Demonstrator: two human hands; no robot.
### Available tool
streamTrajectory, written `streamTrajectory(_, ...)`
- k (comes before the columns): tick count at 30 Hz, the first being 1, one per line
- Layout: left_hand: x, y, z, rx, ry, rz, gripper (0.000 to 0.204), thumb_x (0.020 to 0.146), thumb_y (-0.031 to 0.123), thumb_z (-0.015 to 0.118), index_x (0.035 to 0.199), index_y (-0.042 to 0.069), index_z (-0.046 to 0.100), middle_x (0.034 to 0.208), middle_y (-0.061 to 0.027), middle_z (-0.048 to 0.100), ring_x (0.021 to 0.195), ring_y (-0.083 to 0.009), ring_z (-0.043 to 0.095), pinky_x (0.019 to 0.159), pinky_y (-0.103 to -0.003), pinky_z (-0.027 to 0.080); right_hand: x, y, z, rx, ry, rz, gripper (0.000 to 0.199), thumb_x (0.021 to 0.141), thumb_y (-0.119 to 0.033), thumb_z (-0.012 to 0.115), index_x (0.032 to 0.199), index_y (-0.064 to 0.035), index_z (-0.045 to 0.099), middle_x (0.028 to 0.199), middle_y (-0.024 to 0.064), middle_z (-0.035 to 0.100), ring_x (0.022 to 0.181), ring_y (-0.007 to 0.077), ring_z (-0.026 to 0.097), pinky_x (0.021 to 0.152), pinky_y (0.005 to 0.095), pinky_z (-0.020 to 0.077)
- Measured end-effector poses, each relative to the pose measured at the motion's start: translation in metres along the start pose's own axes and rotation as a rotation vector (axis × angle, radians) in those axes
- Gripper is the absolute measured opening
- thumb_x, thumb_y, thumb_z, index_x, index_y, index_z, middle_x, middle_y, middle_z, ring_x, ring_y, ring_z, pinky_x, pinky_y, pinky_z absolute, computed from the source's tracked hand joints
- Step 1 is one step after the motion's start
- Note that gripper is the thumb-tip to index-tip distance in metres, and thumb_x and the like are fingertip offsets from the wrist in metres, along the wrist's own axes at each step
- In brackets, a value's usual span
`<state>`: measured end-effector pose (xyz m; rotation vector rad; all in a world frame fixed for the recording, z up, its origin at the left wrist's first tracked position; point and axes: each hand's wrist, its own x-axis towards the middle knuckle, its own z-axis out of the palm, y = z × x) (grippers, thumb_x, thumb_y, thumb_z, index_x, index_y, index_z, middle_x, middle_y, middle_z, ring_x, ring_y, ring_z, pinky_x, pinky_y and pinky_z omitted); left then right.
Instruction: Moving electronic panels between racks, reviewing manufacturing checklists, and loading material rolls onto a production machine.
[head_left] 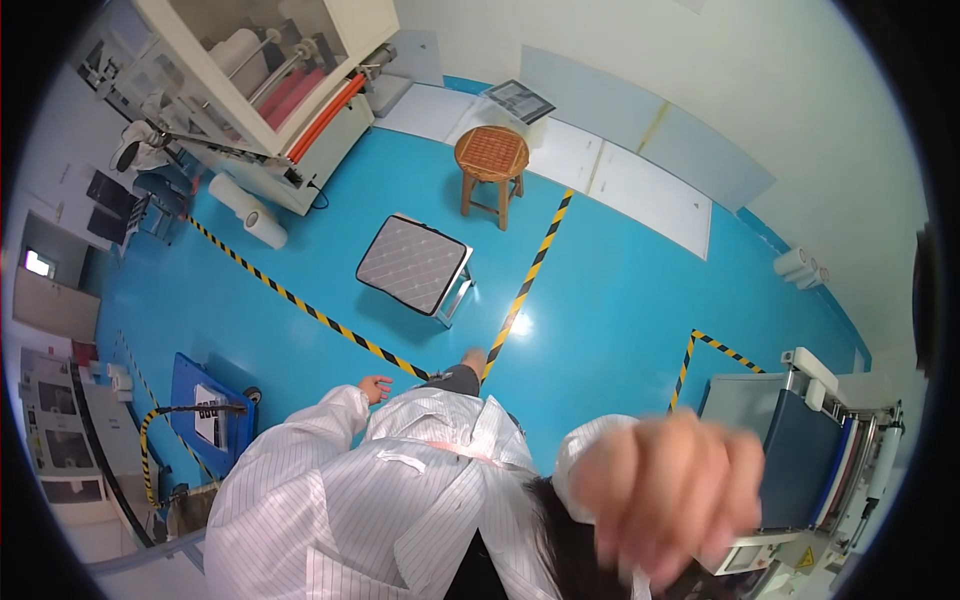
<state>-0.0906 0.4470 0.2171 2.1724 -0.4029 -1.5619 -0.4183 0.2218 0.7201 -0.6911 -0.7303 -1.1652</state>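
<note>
My left hand [376,388] hangs beside my white striped coat [410,480], its fingers loosely apart and nothing in them. Raised close to the camera, my right hand [670,490] is large and blurred. Its fingers bend downward, but the blur hides whether they hold anything. Dark hair [555,535] shows beside the right sleeve. Ahead of me on the blue floor stands a metal-legged stool with a grey quilted cushion [415,263]. Farther off is a round wooden stool [491,154] with a woven-looking seat. Neither hand touches a stool.
Yellow-black tape [530,275] marks the floor. A large cream machine with rollers [318,120] stands far left, white rolls [265,228] beside it. Another person [155,165] bends there. A blue cart [215,415] stands left, a grey-blue roller machine [800,450] right. White rolls [800,266] lie by the wall.
</note>
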Motion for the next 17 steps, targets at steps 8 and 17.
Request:
streamTrajectory(8,0.126,0.032,0.016,0.264,-0.035,0.082,0.028,0.070,0.019,0.069,0.097,0.010,0.066,0.077,-0.0086,0.066,0.070,-0.0150,0.061,0.065,-0.029,0.048,-0.005,-0.011,-0.270,-0.446,1.026,0.191,0.018,0.088,-0.022,0.045,0.083,-0.0066,0.053,0.066,0.0037,0.050,0.067,0.0175,0.047,0.064,0.0300,0.0389)
streamTrajectory(17,0.212,0.233,-0.007,-0.116,-0.021,0.030,0.044,0.070,0.005,0.058,0.113,0.009,0.059,0.089,-0.0091,0.067,0.080,-0.0219,0.063,0.073,-0.031,0.049,-0.069,-0.002,-0.565,-0.857,1.590,0.840,0.030,0.086,-0.029,0.051,0.095,-0.0011,0.054,0.077,0.0085,0.059,0.074,0.0196,0.056,0.071,0.0322,0.0466)
